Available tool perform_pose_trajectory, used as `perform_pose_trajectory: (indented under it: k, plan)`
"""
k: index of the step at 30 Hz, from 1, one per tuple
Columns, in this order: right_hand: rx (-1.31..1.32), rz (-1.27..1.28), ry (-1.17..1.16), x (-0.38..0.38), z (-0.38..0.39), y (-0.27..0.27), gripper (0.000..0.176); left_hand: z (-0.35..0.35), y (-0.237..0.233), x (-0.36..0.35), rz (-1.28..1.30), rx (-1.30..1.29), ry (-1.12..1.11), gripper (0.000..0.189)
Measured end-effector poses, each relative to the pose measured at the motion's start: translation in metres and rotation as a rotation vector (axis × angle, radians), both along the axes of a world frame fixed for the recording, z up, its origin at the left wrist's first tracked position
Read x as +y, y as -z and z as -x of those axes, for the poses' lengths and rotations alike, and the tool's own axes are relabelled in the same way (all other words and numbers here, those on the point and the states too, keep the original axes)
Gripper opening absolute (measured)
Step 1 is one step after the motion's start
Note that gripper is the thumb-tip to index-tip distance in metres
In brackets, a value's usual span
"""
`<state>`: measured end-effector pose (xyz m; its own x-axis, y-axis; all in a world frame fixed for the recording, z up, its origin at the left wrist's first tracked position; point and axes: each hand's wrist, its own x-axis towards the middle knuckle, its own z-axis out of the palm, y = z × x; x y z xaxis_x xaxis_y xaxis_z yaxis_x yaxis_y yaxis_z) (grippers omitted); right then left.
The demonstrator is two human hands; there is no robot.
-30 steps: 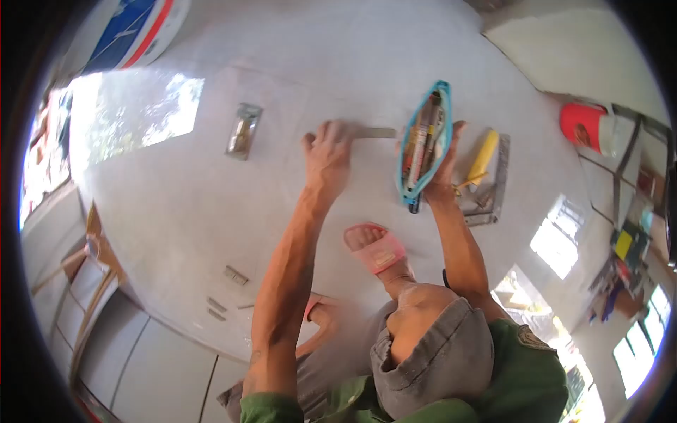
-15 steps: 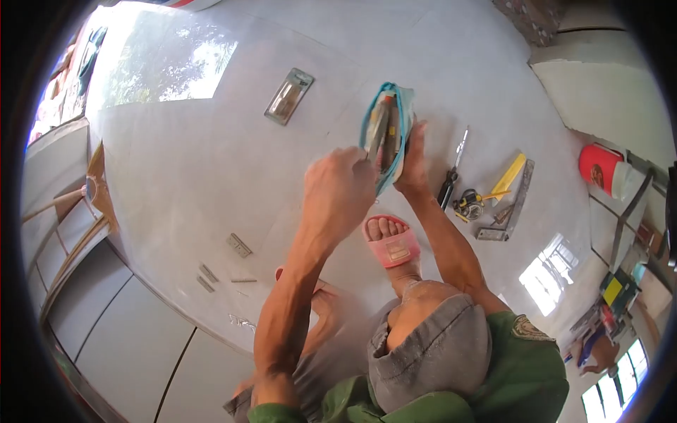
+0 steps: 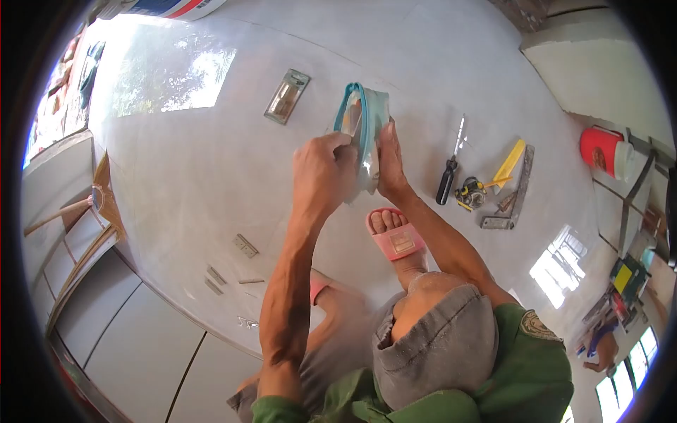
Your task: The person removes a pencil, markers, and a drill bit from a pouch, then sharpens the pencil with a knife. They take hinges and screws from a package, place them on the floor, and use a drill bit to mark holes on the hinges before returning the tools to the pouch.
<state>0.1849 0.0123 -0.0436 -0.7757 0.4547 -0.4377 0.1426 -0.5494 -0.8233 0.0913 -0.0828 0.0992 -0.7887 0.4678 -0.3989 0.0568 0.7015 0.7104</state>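
Above the floor, both hands hold a clear zip pouch (image 3: pixel 374 120) with teal edging. Its opening has turned toward the left, and only a little of what is inside shows. My left hand (image 3: pixel 323 173) has its fingers curled at the pouch's near left edge; the fingertips are hidden. Against the pouch's right side, my right hand (image 3: pixel 391 161) grips from behind, thumb side up. On the floor to the right lies a screwdriver (image 3: pixel 448 176) with a black handle. A blister-packed item (image 3: pixel 288 96) lies to the upper left.
Right of the screwdriver are a tape measure (image 3: pixel 471 194), a yellow-handled try square (image 3: pixel 518 190) and small pieces. Hinges (image 3: pixel 246 245) and small metal parts lie at lower left. A red jug (image 3: pixel 599 149) stands at the right; cabinet panels (image 3: pixel 141 345) border the lower left.
The pouch has moved slightly left and rotated, so its opening looks narrower and its contents are mostly out of sight. Both hands moved left with it.
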Motion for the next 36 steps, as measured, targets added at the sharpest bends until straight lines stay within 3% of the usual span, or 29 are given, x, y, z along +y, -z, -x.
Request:
perform_pose_trajectory:
  k: [4, 9, 11, 12, 15, 18, 19, 21, 25, 26, 30, 33, 36]
  plan:
    - [0.062, 0.159, 0.034, 0.004, 0.006, 0.001, 0.059, 0.004, 0.031, 0.012, 0.059, 0.289, 0.153, 0.014]
    - [-0.067, 0.220, -0.065, 0.014, -0.002, 0.009, 0.064, 0.033, 0.038, 0.003, 0.050, -0.061, 0.187, 0.013]
    - [-0.081, 0.022, -0.033, 0.002, -0.001, 0.002, 0.067, 0.023, 0.034, 0.005, 0.021, -0.181, 0.076, 0.014]
    - [-0.079, -0.085, -0.016, 0.001, 0.004, -0.001, 0.068, 0.014, 0.035, 0.009, 0.067, 0.039, 0.116, 0.015]
    - [-0.049, -0.155, -0.057, 0.000, 0.003, 0.000, 0.073, 0.008, 0.038, 0.008, 0.078, -0.010, 0.041, 0.016]
    - [-0.020, 0.096, -0.013, 0.000, 0.004, -0.005, 0.077, 0.000, 0.055, 0.000, 0.081, 0.189, 0.089, 0.014]
    - [0.002, 0.034, -0.064, 0.001, 0.004, -0.007, 0.079, -0.002, 0.060, 0.000, 0.067, 0.256, 0.092, 0.014]
    - [0.033, -0.086, -0.167, 0.000, -0.002, -0.009, 0.086, 0.019, 0.069, -0.015, 0.109, 0.085, 0.084, 0.014]
    - [0.073, 0.142, -0.206, 0.000, -0.004, -0.022, 0.095, 0.019, 0.067, -0.020, 0.060, -0.207, -0.019, 0.015]
    - [0.060, 0.141, -0.182, -0.001, -0.008, -0.017, 0.095, 0.011, 0.061, -0.017, 0.162, -0.176, -0.004, 0.018]
    - [0.161, 0.009, -0.216, -0.001, -0.018, 0.002, 0.089, -0.010, 0.067, -0.018, 0.127, -0.081, -0.094, 0.018]
    - [0.028, 0.153, -0.126, -0.009, -0.016, -0.013, 0.079, -0.024, 0.054, -0.022, 0.065, 0.201, -0.132, 0.018]
    - [0.053, 0.319, -0.111, -0.012, -0.012, -0.009, 0.071, -0.050, 0.037, -0.024, -0.022, 0.340, 0.007, 0.023]
